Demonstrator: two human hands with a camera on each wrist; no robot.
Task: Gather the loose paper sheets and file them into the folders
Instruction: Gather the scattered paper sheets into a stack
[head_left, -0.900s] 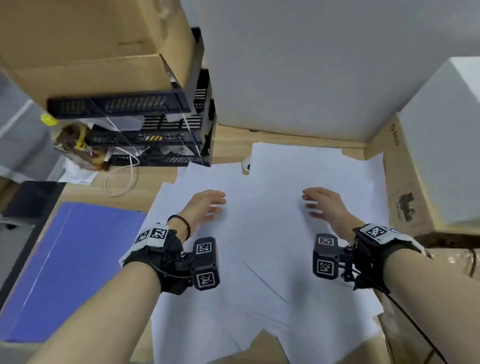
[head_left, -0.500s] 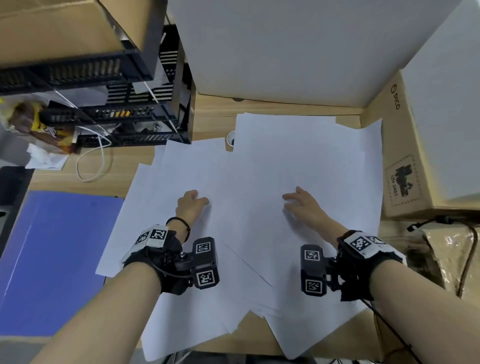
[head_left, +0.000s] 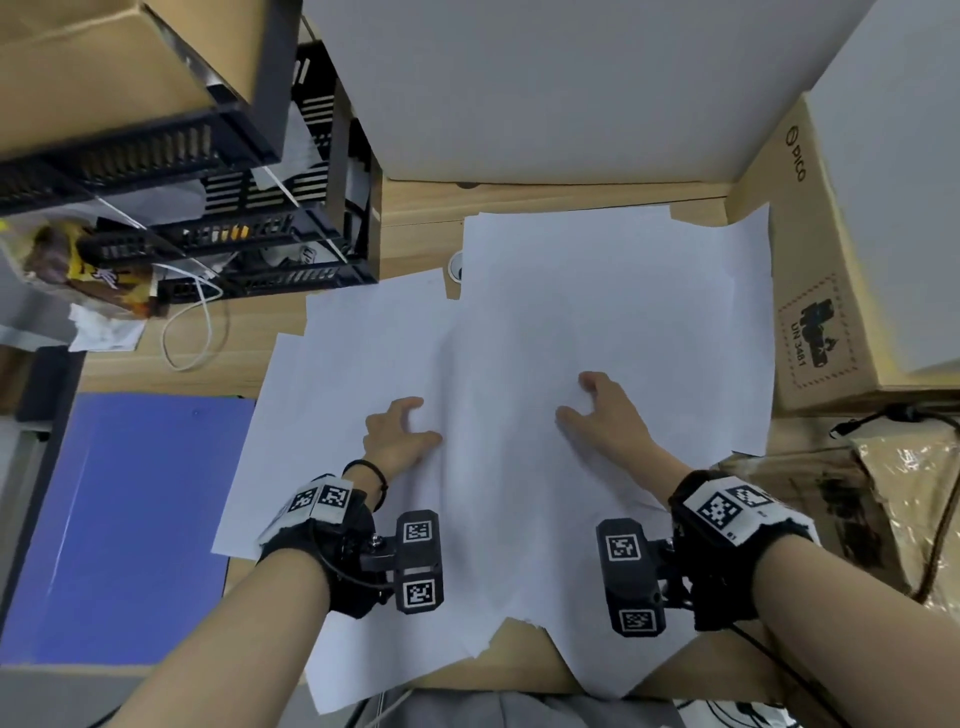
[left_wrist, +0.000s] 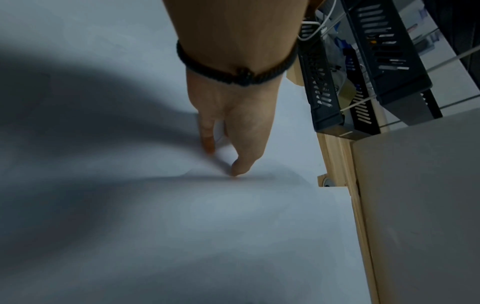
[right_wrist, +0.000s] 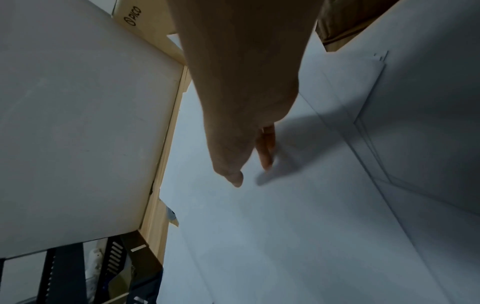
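Several loose white paper sheets (head_left: 597, 312) lie overlapping across the wooden desk. A blue folder (head_left: 130, 519) lies flat to their left, shut as far as I can see. My left hand (head_left: 423, 418) rests on the sheets with bent fingers. In the left wrist view the left hand (left_wrist: 222, 159) has its thumb tip at a sheet edge, and the paper buckles slightly there. My right hand (head_left: 576, 397) is clawed, fingertips pressing down on the top sheet (right_wrist: 311, 226). The right hand (right_wrist: 251, 172) holds nothing between thumb and fingers.
A black stacked tray rack (head_left: 291, 234) stands at the back left, with a white cable (head_left: 192, 322) and a snack bag (head_left: 78, 265) beside it. A cardboard box (head_left: 810, 291) bounds the right and a grey panel (head_left: 545, 93) the back. Sheets overhang the near desk edge (head_left: 519, 660).
Both hands have drawn back toward me and closer together on the sheets. Their fingers have gone from flat to bent. The head view has tilted down.
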